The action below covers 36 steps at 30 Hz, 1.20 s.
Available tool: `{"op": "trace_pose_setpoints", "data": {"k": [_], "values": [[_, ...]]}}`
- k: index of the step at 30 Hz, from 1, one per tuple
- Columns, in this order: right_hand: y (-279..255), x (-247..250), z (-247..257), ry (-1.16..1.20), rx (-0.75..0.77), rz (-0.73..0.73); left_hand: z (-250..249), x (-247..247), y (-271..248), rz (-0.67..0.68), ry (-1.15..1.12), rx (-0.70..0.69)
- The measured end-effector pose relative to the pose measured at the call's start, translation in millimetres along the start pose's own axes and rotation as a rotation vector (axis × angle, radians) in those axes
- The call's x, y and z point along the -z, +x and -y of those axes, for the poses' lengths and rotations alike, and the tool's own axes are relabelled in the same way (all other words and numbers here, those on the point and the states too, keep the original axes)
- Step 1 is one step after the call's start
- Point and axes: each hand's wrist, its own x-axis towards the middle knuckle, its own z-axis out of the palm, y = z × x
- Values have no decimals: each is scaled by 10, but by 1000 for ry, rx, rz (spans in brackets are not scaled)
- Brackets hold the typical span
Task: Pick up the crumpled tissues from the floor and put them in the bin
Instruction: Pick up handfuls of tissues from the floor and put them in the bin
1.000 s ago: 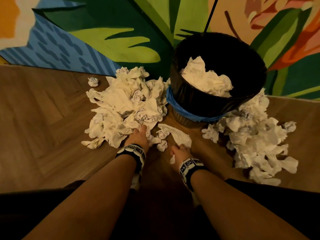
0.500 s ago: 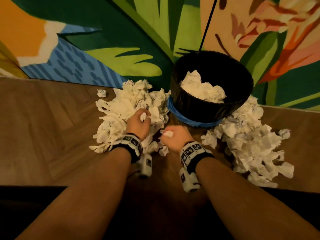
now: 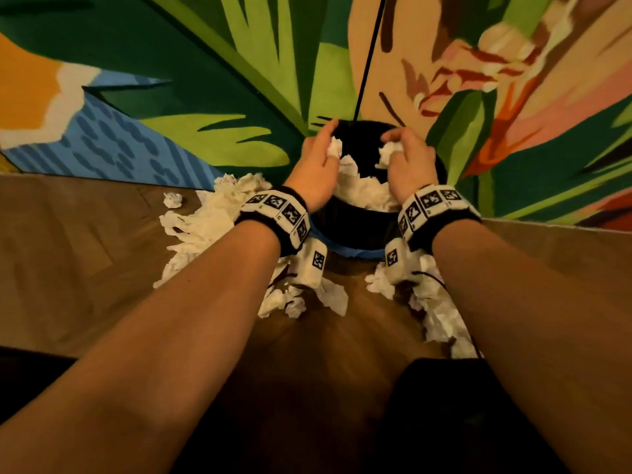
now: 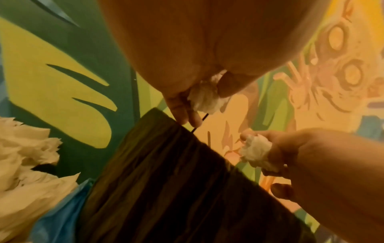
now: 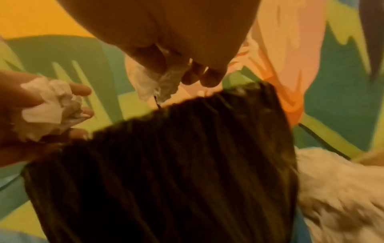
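Note:
Both hands are raised over the mouth of the black-lined bin [image 3: 355,227]. My left hand [image 3: 328,140] pinches a small crumpled tissue [image 3: 334,147] between thumb and fingers, with the index finger stretched forward. In the left wrist view that tissue [image 4: 204,97] hangs below the palm. My right hand [image 3: 395,145] holds another crumpled tissue [image 3: 389,153], which the right wrist view shows as a tissue [image 5: 158,82] gripped by curled fingers. Earlier tissues [image 3: 366,191] fill the bin below the hands.
A large heap of white tissues [image 3: 208,220] lies on the wooden floor left of the bin, and another heap [image 3: 441,316] lies to its right. One stray ball [image 3: 172,199] sits by the painted wall. A blue liner band [image 3: 355,252] rings the bin's base.
Both hands have risen from the floor, each with a tissue, and now hang over the bin opening. The view has tilted up toward the wall.

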Motion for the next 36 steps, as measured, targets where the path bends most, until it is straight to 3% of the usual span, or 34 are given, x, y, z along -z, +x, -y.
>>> {"op": "trace_pose_setpoints", "data": {"k": [2, 5, 8, 12, 15, 18, 20, 23, 27, 30, 36], "values": [[-57, 22, -182, -103, -58, -23, -25, -94, 8, 29, 68, -23], [-109, 3, -277, -117, 2, -64, -48, -215, 62, 28, 316, -98], [-97, 25, -300, -180, 9, 6, -12, -278, 129, 105, 502, -63], [-110, 17, -297, -162, -31, -22, 71, -157, 147, 77, 416, -115], [-150, -72, -215, -81, 17, -110, 191, -2, 74, -83, 356, -188], [-245, -268, -37, 73, 121, -148, 403, 176, -17, -247, 255, -143], [-337, -412, 122, 170, 205, -122, 558, 275, -87, -325, 151, -109], [-433, -633, 339, 271, 277, 46, 811, 376, -217, -367, 42, -20], [-559, -901, 380, 236, 221, 205, 1102, 322, -393, -290, 49, 121], [-704, -1105, 267, 182, 170, 320, 1312, 190, -582, -152, 180, 212], [-996, -1441, -293, -60, 44, 563, 1773, -127, -1051, 99, 372, 366]]}}
